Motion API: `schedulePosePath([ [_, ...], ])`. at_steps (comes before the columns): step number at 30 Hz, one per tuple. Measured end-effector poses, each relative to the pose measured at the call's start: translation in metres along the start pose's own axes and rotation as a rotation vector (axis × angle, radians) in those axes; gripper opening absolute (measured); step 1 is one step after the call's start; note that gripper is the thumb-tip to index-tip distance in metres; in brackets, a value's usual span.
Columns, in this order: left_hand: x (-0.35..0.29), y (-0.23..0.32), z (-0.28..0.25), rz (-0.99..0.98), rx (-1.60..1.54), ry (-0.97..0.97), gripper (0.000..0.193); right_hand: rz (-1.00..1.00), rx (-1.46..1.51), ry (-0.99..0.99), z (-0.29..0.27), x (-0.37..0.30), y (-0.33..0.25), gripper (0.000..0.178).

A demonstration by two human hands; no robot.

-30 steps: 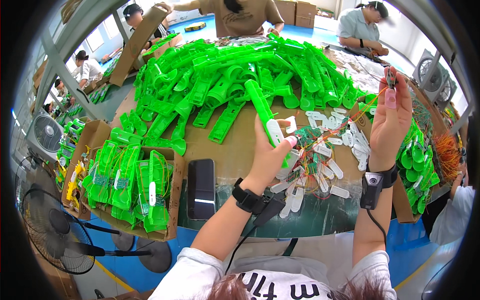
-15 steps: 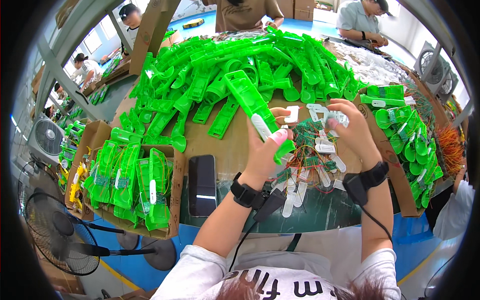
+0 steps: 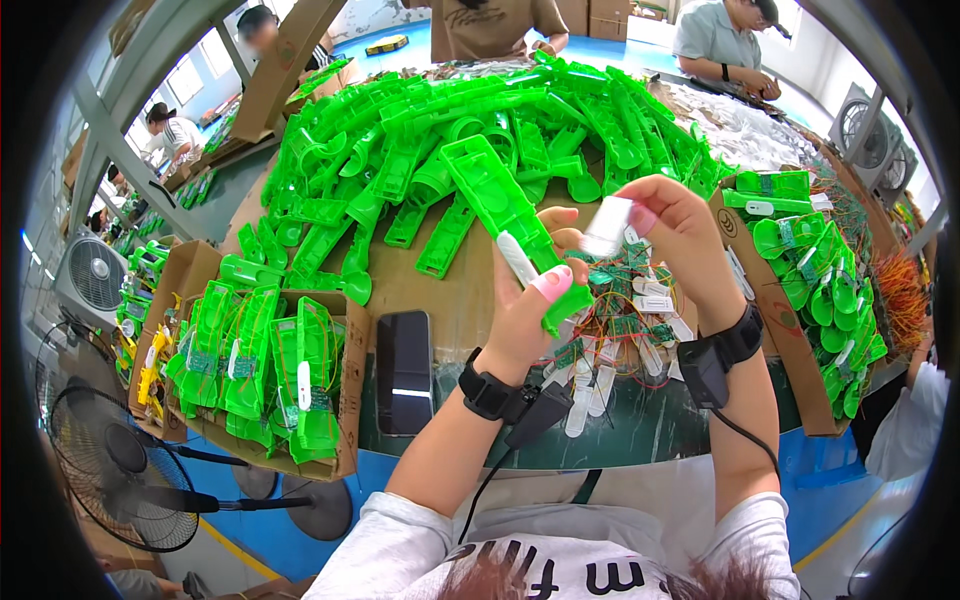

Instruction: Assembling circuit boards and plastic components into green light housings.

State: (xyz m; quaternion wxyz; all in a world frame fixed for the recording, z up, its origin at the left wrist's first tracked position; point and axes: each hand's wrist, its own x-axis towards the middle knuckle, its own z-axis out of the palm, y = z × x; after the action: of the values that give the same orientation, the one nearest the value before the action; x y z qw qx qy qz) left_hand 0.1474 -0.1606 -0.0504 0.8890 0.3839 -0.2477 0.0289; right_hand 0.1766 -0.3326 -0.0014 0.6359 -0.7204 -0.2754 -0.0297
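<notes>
My left hand [image 3: 525, 310] grips a long green plastic shell [image 3: 492, 190] by its lower end, the shell slanting up and to the left. A white rounded strip [image 3: 516, 256] lies along the shell's side, near my fingers. In my right hand [image 3: 680, 235], a small flat white plastic piece [image 3: 607, 228] is pinched between thumb and fingers, close to my left fingertips. Its edges are blurred by motion. Below both hands lies a heap of green circuit boards [image 3: 625, 322] with thin coloured wires and white strips [image 3: 602, 390].
A big pile of green shells [image 3: 400, 130] covers the table's far side. Cardboard boxes [image 3: 347, 400] with wired green shells stand left and right. A black phone [image 3: 404, 370] lies left of my forearm. A fan [image 3: 125, 445] stands at lower left. Co-workers sit beyond the table.
My right hand has come up and left from the white pieces beyond the circuit boards, now with one white piece in its fingers. My left hand and the green shell have barely moved.
</notes>
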Motion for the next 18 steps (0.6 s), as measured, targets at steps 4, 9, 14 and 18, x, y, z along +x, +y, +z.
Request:
schedulePosePath([
  [4,0.001,-0.007,-0.004,-0.029,0.049,0.075,0.065,0.048,0.203,0.174,-0.002,-0.003,-0.01,0.021],
  [9,0.001,-0.012,0.001,-0.244,0.137,0.045,0.057,-0.057,0.546,0.203,-0.006,-0.005,-0.025,0.026],
  [14,0.0,-0.014,0.006,-0.396,-0.099,-0.007,0.059,-0.155,0.846,-0.003,-0.002,-0.012,-0.029,0.027],
  [18,0.003,-0.011,0.006,-0.422,-0.265,-0.106,0.06,-0.131,0.877,-0.003,-0.004,-0.021,-0.022,0.026],
])
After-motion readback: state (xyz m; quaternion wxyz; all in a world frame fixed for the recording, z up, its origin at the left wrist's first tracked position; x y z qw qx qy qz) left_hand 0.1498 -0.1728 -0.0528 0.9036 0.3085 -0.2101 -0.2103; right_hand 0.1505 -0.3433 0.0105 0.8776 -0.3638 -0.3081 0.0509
